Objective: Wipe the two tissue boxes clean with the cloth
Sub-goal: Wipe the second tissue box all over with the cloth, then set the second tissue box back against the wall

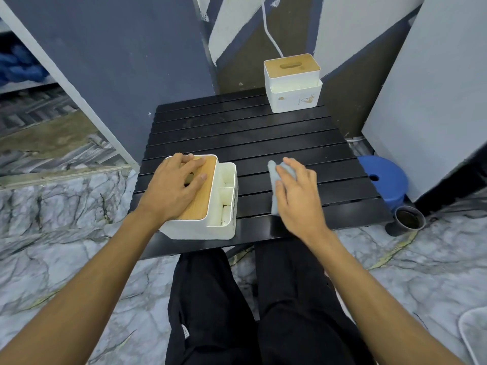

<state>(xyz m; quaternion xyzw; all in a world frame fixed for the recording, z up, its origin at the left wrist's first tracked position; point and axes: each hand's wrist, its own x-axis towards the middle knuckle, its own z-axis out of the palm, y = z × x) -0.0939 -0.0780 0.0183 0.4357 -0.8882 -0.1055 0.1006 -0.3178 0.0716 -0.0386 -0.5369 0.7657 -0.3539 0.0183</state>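
Boxes first: where do they stand?

Both are on the black slatted table [250,133]. The near tissue box [200,230] sits at the front left corner and the far tissue box [292,96] at the back right edge, so they are well apart.

What is the left hand doing?

The left hand [174,185] lies flat on the near box's wooden lid [200,198] with its fingers spread and straight, covering the slot. It grips nothing. The open side compartments [226,180] are just to its right.

And the cloth?

The cloth [274,191] is pale blue and bunched on the table, to the right of the near box and not touching it. The right hand [297,196] is over it with its fingers bent round the bundle and its thumb on the fabric, holding it against the slats.

Anything else nearby?

A blue stool [382,177] and a dark cup [409,219] stand on the marbled floor by the table's right side. A white cable [271,32] hangs down the wall behind the far box.
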